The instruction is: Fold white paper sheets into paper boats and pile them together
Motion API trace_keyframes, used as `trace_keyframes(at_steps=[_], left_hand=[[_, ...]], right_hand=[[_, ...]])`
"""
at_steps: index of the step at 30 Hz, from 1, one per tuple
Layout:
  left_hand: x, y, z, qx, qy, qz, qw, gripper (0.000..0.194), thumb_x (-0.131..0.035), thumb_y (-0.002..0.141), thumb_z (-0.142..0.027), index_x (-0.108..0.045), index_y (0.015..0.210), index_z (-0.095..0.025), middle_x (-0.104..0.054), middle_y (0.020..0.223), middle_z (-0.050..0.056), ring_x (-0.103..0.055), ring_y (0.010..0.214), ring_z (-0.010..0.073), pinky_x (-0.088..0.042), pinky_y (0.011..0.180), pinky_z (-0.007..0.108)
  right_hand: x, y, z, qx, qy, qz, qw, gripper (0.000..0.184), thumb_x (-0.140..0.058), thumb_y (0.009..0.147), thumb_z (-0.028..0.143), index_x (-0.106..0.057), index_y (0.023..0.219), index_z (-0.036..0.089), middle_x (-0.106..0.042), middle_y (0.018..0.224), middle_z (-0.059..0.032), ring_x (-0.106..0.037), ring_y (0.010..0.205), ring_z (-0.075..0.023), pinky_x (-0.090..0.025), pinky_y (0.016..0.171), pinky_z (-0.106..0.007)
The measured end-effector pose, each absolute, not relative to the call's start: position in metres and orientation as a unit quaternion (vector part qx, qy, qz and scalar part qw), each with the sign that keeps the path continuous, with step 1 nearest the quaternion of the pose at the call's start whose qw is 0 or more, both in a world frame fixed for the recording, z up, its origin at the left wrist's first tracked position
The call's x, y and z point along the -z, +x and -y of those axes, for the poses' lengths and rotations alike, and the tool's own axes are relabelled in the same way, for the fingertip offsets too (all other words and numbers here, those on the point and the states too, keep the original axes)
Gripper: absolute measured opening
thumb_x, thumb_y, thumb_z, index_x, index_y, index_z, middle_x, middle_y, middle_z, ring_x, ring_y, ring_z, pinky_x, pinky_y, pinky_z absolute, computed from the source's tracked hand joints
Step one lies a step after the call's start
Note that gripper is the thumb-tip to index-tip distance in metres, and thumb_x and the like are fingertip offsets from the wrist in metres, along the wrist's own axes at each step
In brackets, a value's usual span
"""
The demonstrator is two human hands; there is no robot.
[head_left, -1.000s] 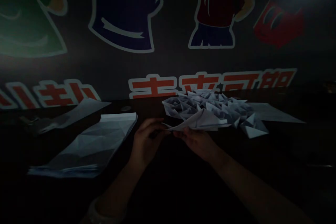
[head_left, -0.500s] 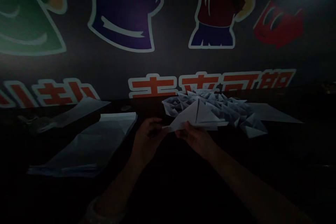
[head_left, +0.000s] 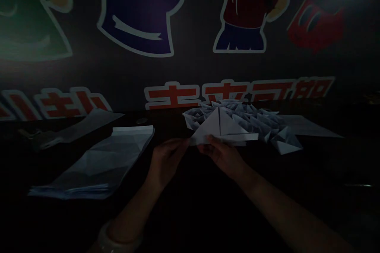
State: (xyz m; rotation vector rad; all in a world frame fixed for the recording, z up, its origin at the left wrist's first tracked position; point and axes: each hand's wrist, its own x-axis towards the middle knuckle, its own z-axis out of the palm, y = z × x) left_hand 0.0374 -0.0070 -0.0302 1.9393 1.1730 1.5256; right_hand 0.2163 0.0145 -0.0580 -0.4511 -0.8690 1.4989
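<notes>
Between my hands is a white sheet of paper (head_left: 208, 124) folded to a peak, with a dark slit down its middle and a flat strip sticking out at the right. My left hand (head_left: 168, 158) pinches its lower left corner, fingers closed. My right hand (head_left: 221, 154) grips the bottom edge near the middle, thumb on the near face and fingers curled beneath. Right behind the folded paper lies a heap of folded white paper pieces (head_left: 261, 120), partly hidden by it.
A stack of white paper sheets (head_left: 97, 162) lies at the left. Behind it are a loose sheet (head_left: 89, 124) and a small object (head_left: 37, 140) too dark to name. Another flat sheet (head_left: 311, 126) lies right of the heap. A painted wall (head_left: 196, 67) stands behind the table.
My left fingers have closed and flattened against the paper's left corner. The folded paper's peak has shifted slightly left, and its left end is now folded in. My right hand keeps its grip.
</notes>
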Motion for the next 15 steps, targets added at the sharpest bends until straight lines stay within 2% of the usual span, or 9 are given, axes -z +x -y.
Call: trace_keyframes(at_steps=[4, 7, 11, 15], left_hand=[[0.029, 0.035, 0.004, -0.529, 0.629, -0.485, 0.299, 0.016, -0.071, 0.073, -0.035, -0.076, 0.08, -0.023, -0.076, 0.076, 0.0, -0.069, 0.07, 0.0177, -0.055, 0.066, 0.027], [0.032, 0.033, -0.001, -0.517, 0.616, -0.485, 0.343, 0.022, -0.073, 0.071, -0.036, -0.075, 0.087, -0.021, -0.075, 0.073, 0.001, -0.067, 0.064, 0.0159, -0.054, 0.061, 0.026], [0.033, 0.032, -0.004, -0.534, 0.628, -0.471, 0.313, 0.029, -0.077, 0.065, -0.029, -0.073, 0.092, -0.021, -0.074, 0.07, -0.001, -0.066, 0.062, 0.0148, -0.052, 0.058, 0.025], [0.033, 0.031, -0.003, -0.525, 0.635, -0.467, 0.321, 0.024, -0.075, 0.066, -0.031, -0.074, 0.088, -0.022, -0.073, 0.072, -0.001, -0.065, 0.064, 0.0146, -0.052, 0.061, 0.025]], right_hand=[[0.058, 0.215, -0.014, -0.657, -0.194, 0.398, 0.609, 0.018, -0.08, 0.07, 0.027, -0.069, 0.081, 0.018, -0.073, 0.081, -0.0009, -0.07, 0.072, -0.0175, -0.057, 0.074, -0.036], [0.058, 0.214, -0.013, -0.652, -0.193, 0.408, 0.608, 0.018, -0.079, 0.07, 0.026, -0.069, 0.083, 0.019, -0.073, 0.083, -0.0009, -0.069, 0.073, -0.0166, -0.057, 0.072, -0.033], [0.058, 0.215, -0.012, -0.661, -0.198, 0.414, 0.593, 0.02, -0.078, 0.072, 0.03, -0.07, 0.086, 0.018, -0.074, 0.083, -0.0022, -0.069, 0.073, -0.0173, -0.057, 0.069, -0.033], [0.059, 0.216, -0.012, -0.67, -0.207, 0.408, 0.585, 0.023, -0.077, 0.074, 0.035, -0.069, 0.086, 0.017, -0.073, 0.077, -0.0024, -0.068, 0.065, -0.016, -0.056, 0.063, -0.031]])
